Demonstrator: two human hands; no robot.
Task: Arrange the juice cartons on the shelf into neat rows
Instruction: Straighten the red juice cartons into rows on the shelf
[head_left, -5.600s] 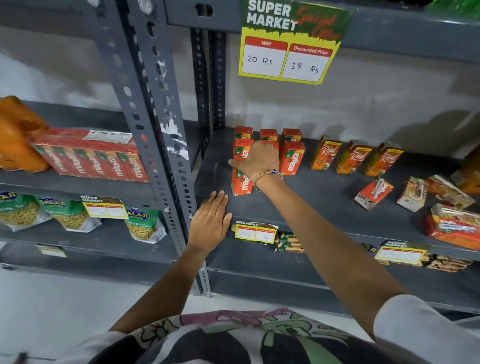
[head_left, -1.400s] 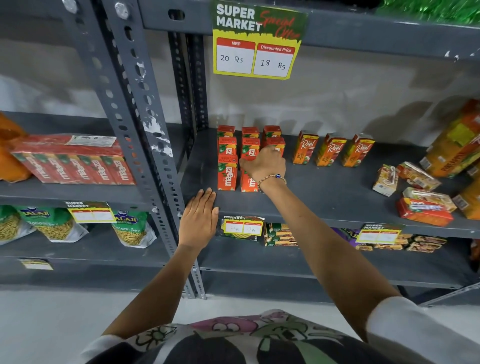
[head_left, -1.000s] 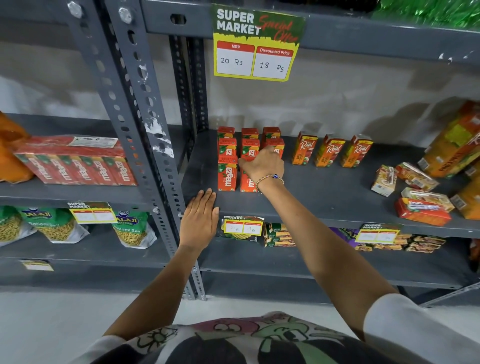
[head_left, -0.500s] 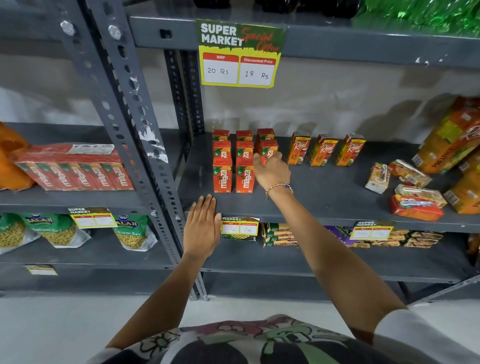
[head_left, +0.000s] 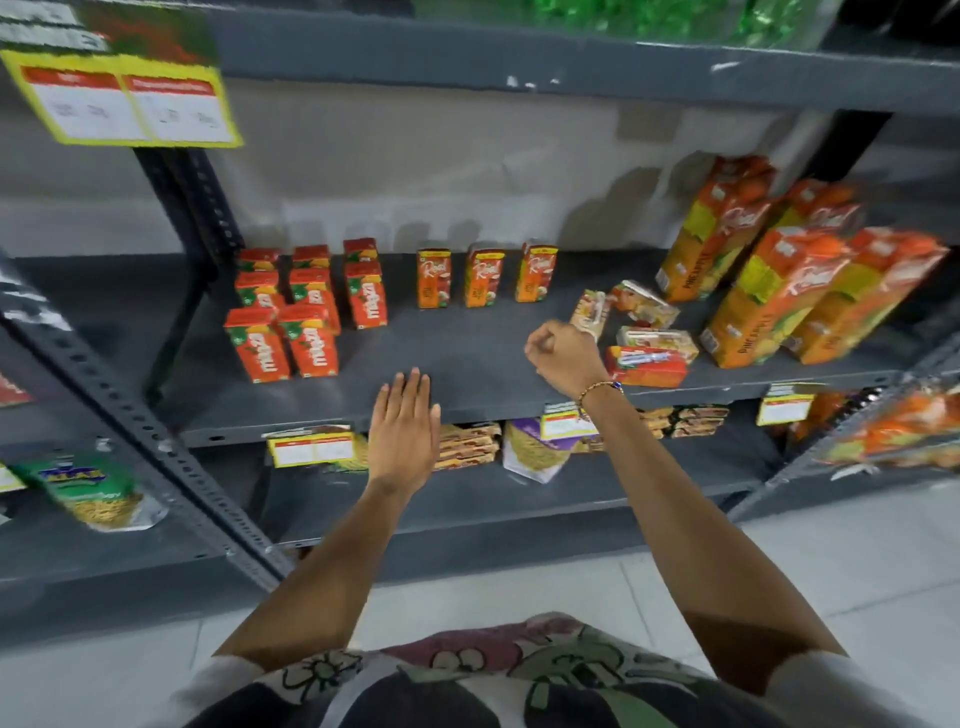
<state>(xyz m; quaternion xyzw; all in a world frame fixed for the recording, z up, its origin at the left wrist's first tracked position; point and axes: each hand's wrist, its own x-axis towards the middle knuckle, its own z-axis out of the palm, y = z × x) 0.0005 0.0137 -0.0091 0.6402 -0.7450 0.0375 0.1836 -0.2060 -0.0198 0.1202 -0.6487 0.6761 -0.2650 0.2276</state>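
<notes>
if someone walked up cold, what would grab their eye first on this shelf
Probably the red cartons standing in tidy rows at the shelf's left end, with three orange cartons lined up behind the middle. Next, the jumble of small cartons lying on their sides to the right, where the right hand reaches, fingers curled. The left hand rests flat on the shelf's front edge.

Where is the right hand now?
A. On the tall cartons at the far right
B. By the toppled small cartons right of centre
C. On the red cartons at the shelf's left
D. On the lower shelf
B: the right hand, loosely curled, sits beside the toppled small cartons, away from the standing red cartons.
</notes>
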